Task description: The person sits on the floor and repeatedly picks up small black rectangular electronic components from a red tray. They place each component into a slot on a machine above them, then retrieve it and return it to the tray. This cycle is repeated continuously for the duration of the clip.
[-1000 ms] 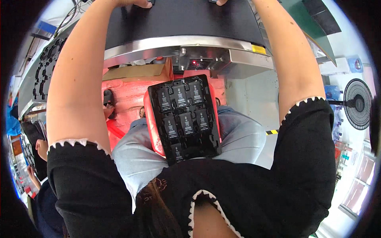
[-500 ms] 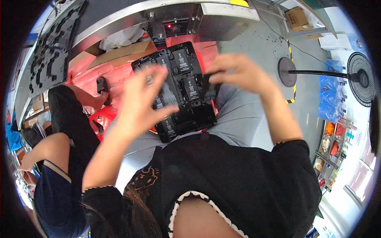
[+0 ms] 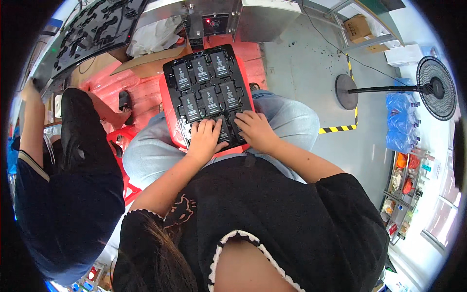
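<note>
A black plastic tray (image 3: pixel 176 108) lies tilted on a red stool (image 3: pixel 170 124) between my knees. Flat black battery packs with white print sit in its pockets in rows; one battery pack (image 3: pixel 209 100) is in the middle row. My left hand (image 3: pixel 204 139) rests palm down on the near row, fingers stretched over the tray's near-left pockets. On the near-right corner, my right hand (image 3: pixel 254 129) has its fingertips on another battery pack, fingers extended and slightly apart. The hands partly hide the near row.
At left a co-worker in dark clothes (image 3: pixel 68 204) sits close by, an arm reaching toward a bench. Black trays (image 3: pixel 97 34) lie on that bench. Ahead are a cardboard flap (image 3: pixel 146 65) and a metal machine (image 3: pixel 214 23). A fan (image 3: pixel 436 88) stands at right.
Both hands have come down from blurred, raised positions onto the tray's near row. The right hand no longer holds the dark piece. Near-right pockets that looked bare now hold battery packs.
</note>
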A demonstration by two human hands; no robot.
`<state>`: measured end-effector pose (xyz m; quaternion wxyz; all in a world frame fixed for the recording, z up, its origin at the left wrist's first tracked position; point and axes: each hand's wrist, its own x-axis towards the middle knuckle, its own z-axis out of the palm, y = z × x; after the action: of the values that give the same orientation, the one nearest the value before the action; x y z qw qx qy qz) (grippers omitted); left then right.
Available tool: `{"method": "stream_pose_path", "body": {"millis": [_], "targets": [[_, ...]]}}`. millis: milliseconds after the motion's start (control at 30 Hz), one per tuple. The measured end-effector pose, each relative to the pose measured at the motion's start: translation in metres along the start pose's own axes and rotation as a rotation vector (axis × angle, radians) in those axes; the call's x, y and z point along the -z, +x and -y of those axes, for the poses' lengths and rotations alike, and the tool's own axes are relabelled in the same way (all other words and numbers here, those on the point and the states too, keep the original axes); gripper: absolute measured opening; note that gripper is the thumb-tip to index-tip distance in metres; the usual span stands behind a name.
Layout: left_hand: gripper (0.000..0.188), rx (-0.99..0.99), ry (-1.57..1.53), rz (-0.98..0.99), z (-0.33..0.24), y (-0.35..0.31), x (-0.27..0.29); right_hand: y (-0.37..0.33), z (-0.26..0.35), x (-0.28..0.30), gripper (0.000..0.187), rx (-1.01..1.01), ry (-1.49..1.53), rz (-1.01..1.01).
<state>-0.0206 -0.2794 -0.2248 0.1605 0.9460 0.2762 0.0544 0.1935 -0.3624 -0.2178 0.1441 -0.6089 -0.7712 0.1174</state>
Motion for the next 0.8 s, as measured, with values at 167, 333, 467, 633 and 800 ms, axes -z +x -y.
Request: {"method": "stream_pose_path", "body": {"millis": [167,333,467,633,800], "targets": [[0.085,-0.051,-0.052,-0.053,-0.006,0.007,0.009,-0.014,0.010,-0.002,0.050,-0.067,-0.030,-0.026],[0.083,-0.068,-0.004,0.018,-0.004,0.004,0.011,0.004,-0.001,0.001,0.052,-0.094,-0.084,0.055],[0.079,-0.025,0.036,0.013,-0.007,0.003,0.010,0.011,-0.014,-0.012,0.047,-0.028,-0.096,-0.001],[0.070,0.003,-0.021,0.021,-0.008,0.008,0.017,0.032,0.002,0.016,0.043,-0.041,0.074,-0.218],[0.052,0.033,-0.030,-0.030,0.003,0.012,0.003,0.115,0.013,0.132,0.046,0.179,-0.008,-0.709]]}}
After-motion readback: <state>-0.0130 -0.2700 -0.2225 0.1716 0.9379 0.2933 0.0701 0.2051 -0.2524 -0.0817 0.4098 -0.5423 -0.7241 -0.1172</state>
